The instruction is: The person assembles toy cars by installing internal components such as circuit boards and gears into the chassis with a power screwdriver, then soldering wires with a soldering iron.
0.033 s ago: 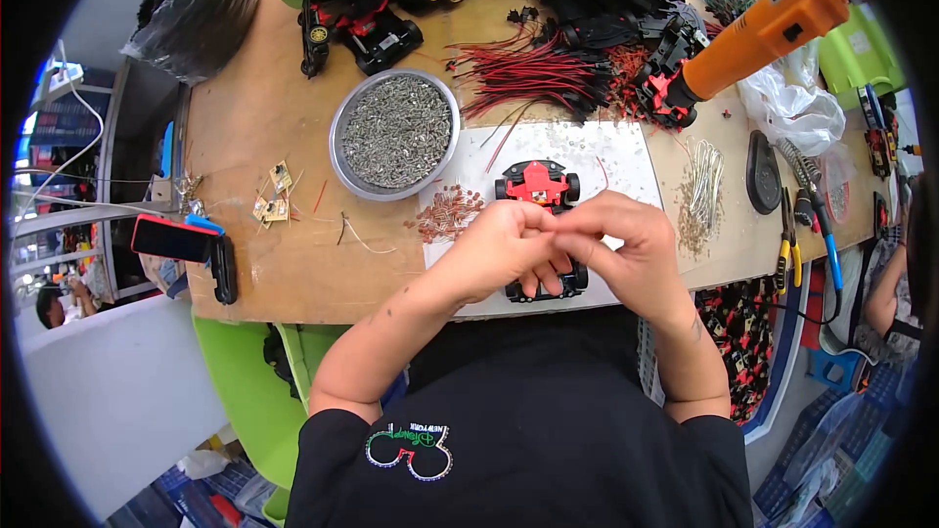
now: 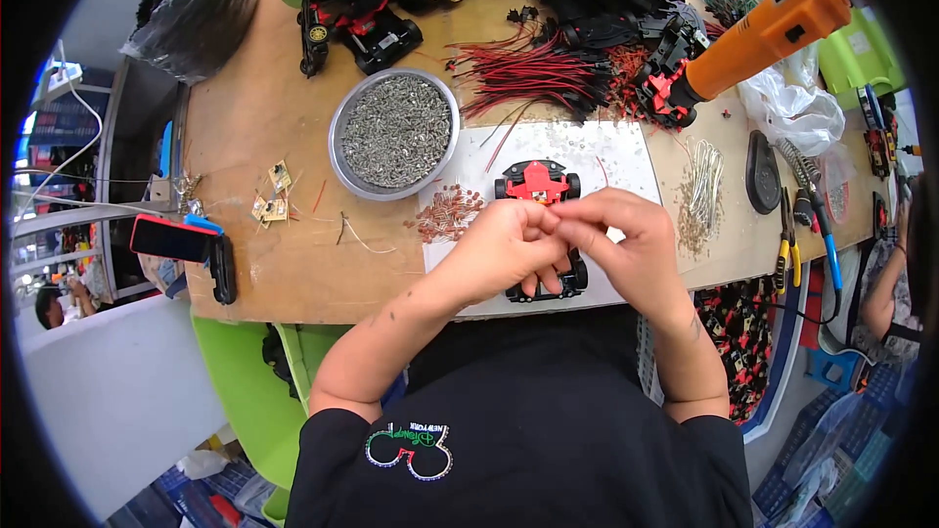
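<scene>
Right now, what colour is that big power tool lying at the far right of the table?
The power tool is bright orange with a black tip, clearest in the head view.

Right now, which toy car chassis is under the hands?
The red-and-black chassis on the white sheet, partly covered by the left hand and right hand. The other cars sit untouched along the table's far edge.
</scene>
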`<state>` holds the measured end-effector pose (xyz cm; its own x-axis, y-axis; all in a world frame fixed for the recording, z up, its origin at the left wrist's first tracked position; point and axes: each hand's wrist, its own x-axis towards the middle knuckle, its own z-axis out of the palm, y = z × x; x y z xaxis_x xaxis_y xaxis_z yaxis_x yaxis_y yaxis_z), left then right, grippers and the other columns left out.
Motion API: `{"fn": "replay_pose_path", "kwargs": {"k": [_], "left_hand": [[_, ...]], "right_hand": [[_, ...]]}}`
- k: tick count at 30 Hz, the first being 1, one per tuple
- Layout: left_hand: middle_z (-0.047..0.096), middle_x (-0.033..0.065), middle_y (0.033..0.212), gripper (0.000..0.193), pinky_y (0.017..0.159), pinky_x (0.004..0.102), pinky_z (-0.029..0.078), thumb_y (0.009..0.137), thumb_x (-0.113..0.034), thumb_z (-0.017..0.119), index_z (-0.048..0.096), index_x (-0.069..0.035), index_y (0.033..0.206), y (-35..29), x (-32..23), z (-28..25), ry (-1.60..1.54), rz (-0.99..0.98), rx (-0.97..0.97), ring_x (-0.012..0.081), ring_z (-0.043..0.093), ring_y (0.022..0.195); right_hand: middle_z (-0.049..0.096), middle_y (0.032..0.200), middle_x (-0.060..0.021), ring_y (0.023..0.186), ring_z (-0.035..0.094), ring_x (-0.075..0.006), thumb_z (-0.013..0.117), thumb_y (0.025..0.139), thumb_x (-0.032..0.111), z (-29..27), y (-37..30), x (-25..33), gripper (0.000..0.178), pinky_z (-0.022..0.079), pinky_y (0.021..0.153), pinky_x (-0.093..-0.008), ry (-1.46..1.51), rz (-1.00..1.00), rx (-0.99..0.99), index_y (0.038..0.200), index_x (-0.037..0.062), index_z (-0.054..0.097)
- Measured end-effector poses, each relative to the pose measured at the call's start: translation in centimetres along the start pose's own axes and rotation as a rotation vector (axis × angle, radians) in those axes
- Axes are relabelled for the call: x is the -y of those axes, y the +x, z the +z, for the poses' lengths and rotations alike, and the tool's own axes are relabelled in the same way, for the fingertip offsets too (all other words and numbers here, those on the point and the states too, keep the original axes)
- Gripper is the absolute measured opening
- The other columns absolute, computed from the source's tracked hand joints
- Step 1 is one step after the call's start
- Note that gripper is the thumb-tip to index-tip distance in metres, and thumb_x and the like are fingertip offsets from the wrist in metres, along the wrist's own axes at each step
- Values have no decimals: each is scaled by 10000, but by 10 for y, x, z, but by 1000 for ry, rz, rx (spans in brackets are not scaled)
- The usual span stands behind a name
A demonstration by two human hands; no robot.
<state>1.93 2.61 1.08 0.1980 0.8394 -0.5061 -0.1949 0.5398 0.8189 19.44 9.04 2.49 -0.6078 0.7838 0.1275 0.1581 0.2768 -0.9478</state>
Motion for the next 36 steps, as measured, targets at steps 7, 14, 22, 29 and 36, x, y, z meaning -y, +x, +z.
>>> {"fn": "replay_pose_path", "kwargs": {"k": [7,14,22,29,36], "left_hand": [[651,21,789,162,795,392,413,730,-106,740,690,-65,879,0,6,13,1449,993,-648,224,587,869],[739,70,895,188,809,338,498,857,-68,709,670,-43,1039,10,13,-8,474,488,-318,198,656,864],[749,102,960,279,846,285,510,914,-73,668,600,22,1167,14,13,-10,200,401,-256,118,678,895],[749,109,960,255,859,282,519,903,-62,660,623,30,1138,17,11,-5,273,344,-331,146,702,927],[712,61,769,122,684,345,470,855,-179,730,754,-77,918,17,9,0,649,535,-419,212,586,733]], "right_hand": [[676,840,-112,729,640,-284,680,837,19,4,-1,-13,165,518,681,-357,-331,133,29,993,38,733],[679,853,-119,799,646,-319,690,810,23,2,6,-26,157,515,721,-399,-422,-137,20,961,59,716],[706,896,-125,832,667,-315,693,839,36,8,5,-31,128,529,750,-391,-294,-100,-31,967,32,696],[707,912,-126,810,670,-313,707,840,52,5,10,-24,141,534,724,-381,-336,-100,-39,979,31,692],[717,903,-112,811,692,-202,698,873,57,-11,19,-10,108,536,744,-305,-45,38,-126,956,-12,696]]}}
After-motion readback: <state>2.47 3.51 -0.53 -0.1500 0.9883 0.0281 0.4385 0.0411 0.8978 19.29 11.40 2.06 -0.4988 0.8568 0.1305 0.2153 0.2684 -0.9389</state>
